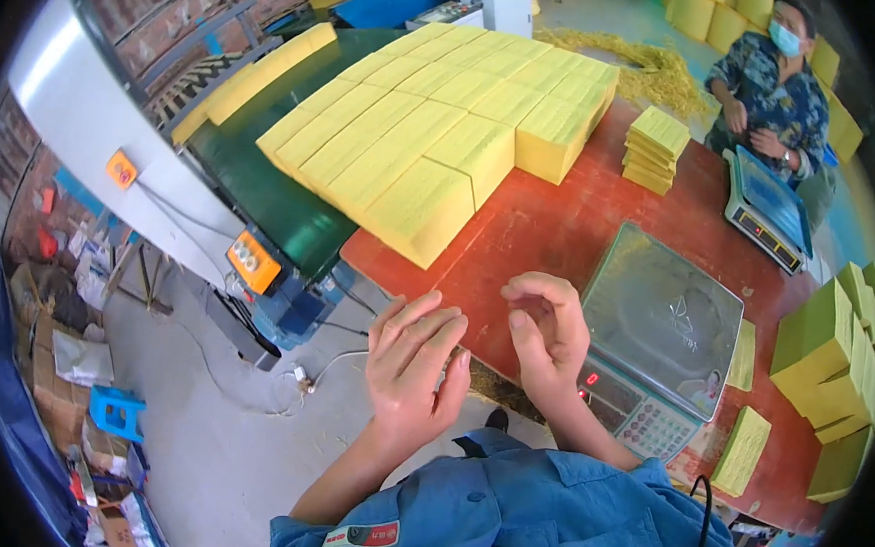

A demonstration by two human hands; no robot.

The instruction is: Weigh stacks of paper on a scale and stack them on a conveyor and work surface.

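L hand (408,371) and R hand (554,345) are raised, apart from each other, at near edge of red table (516,244). Both appear empty, though palms are partly hidden. L fingers half bent, thumb apart; R fingers curled, gap to thumb. Digital scale (650,306) sits on table, just R of R hand. Packed yellow blocks (418,124) stand beyond both hands. Small yellow stack (656,145) stands nr. 2nd scale (768,193), co-worker (781,82) adj.
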